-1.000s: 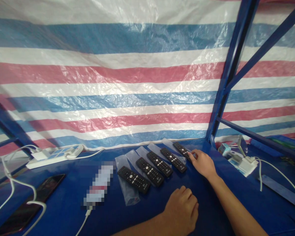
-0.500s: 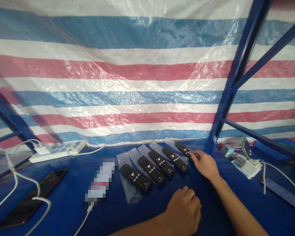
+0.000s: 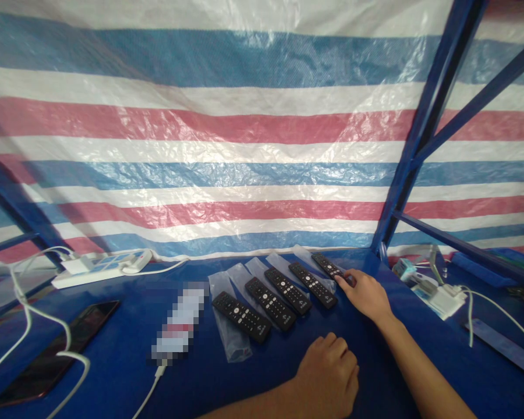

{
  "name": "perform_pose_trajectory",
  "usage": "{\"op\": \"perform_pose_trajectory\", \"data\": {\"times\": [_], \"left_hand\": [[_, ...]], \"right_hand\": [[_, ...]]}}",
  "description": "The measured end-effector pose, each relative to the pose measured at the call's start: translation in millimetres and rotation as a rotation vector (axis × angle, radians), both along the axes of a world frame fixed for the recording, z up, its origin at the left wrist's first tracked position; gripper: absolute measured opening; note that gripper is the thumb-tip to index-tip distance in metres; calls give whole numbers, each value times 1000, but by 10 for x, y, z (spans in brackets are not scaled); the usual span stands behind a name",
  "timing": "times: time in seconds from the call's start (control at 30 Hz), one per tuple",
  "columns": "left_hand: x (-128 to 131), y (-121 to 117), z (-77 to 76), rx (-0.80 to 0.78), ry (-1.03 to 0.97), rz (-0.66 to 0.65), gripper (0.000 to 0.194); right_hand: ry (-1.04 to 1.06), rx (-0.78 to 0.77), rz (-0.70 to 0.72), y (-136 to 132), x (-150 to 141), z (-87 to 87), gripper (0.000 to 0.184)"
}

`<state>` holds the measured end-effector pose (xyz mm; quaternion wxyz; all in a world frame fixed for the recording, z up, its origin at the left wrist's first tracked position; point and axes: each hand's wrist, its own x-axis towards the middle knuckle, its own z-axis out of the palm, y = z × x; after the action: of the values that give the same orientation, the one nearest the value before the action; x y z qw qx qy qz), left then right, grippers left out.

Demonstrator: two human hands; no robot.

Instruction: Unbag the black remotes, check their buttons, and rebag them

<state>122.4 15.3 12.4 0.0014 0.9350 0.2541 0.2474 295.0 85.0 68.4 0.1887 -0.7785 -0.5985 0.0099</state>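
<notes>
Blue table (image 3: 126, 372): five remotes (image 3: 241, 317) and clear bags (image 3: 233, 346) beyond the left grip (image 3: 327, 373), the rightmost remote (image 3: 327, 265) at the right grip (image 3: 367, 294); farther left, pixelated device (image 3: 181, 326), dark phone (image 3: 81, 331), power strip (image 3: 100, 273).

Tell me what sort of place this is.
Probably a makeshift workspace or stall: a striped plastic sheet hangs behind a blue tabletop, a blue metal post stands beside it, and remotes lie in a row.

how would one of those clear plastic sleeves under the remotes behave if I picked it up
The clear plastic sleeve would probably flop, since it looks thin and wrinkled. It may drag or slip from beneath the black remote, which lies across it.
</notes>
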Motion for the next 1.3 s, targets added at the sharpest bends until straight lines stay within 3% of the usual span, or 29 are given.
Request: {"op": "perform_pose_trajectory", "data": {"times": [0.33, 0.57, 0.7, 0.87, 1.1, 1.3], "left_hand": [[5, 19, -4, 2, 8, -5, 6], [153, 142, 243, -9, 149, -13, 13], [377, 347, 471, -42, 181, 130, 15], [664, 679, 641, -102, 168, 371, 23], [983, 942, 623, -103, 205, 451, 39], [1054, 993, 584, -146, 295, 425, 24]], "right_hand": [[-46, -138, -47, 17, 35, 14, 39], [44, -234, -31, 78, 121, 59, 43], [105, -185, -22, 85, 175, 122, 35], [59, -86, -164, 9, 413, 184, 35], [-6, -170, -200, -83, 661, 100, 33], [1, -231, -202, -61, 659, 107, 38]]}}
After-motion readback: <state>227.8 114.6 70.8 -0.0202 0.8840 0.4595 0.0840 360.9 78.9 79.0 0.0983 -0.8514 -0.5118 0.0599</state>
